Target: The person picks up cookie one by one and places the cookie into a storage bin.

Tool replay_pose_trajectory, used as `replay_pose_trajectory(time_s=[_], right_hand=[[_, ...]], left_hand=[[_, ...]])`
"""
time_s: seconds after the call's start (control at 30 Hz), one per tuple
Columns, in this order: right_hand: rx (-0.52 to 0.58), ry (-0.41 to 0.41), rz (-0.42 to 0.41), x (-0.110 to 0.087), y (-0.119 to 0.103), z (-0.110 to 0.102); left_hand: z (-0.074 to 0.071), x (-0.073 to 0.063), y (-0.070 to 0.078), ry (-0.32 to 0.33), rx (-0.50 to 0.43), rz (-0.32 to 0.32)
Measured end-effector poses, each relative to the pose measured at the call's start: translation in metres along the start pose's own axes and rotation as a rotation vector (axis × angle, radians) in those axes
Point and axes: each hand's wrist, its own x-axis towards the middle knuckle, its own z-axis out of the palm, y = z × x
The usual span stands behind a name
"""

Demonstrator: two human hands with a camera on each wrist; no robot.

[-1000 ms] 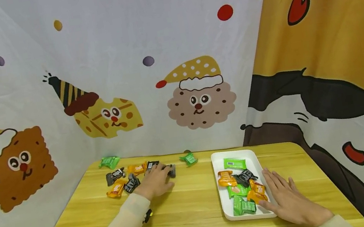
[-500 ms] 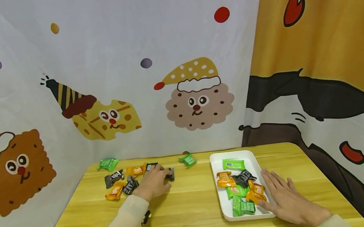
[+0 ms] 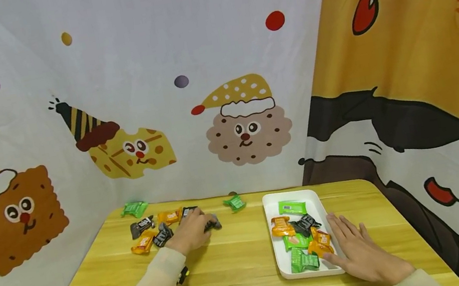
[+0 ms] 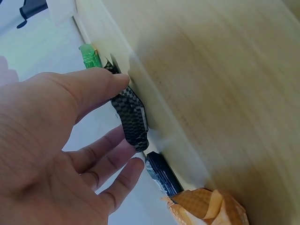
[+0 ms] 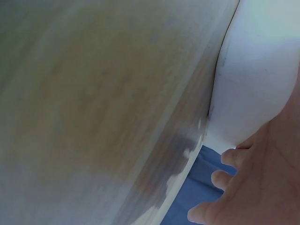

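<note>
My left hand (image 3: 190, 233) is at the back of the table, its thumb and fingers around a black-wrapped candy (image 4: 131, 117). In the left wrist view the thumb lies over the near side of that candy and the fingers reach behind it. One end of it shows past the fingertips in the head view. A second black candy (image 4: 161, 173) lies close by, beside an orange one (image 4: 206, 206). My right hand (image 3: 363, 249) rests with extended fingers along the right side of a white tray (image 3: 281, 255), which holds several green, orange and black candies.
More wrapped candies lie left of my left hand, among them an orange one (image 3: 142, 242), a black one (image 3: 142, 227) and a green one (image 3: 134, 209). Another green candy (image 3: 235, 204) lies between hand and tray. A cartoon-printed cloth (image 3: 175, 35) hangs behind the table.
The left hand has drawn back very slightly with its fingers around the black candy. The right hand keeps its place at the tray, and the head view has shifted a little.
</note>
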Motion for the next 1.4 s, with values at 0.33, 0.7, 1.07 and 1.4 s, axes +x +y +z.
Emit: replay_pose_trajectory(time_s=[0.33,0.7,1.07,1.4], right_hand=[[-0.003,0.002,0.001,0.0,0.001,0.001],[-0.003,0.013,-0.007,-0.001,-0.001,0.001],[0.009,0.012,-0.009,-0.001,-0.001,0.001],[0.003,0.013,-0.017,-0.002,-0.001,0.0]], left_hand=[[0.002,0.0,0.001,-0.007,-0.003,-0.016],[0.005,0.0,0.004,0.011,-0.004,-0.023],[0.005,-0.001,0.008,-0.004,-0.06,-0.03],[0.006,-0.001,0.013,0.009,-0.092,-0.008]])
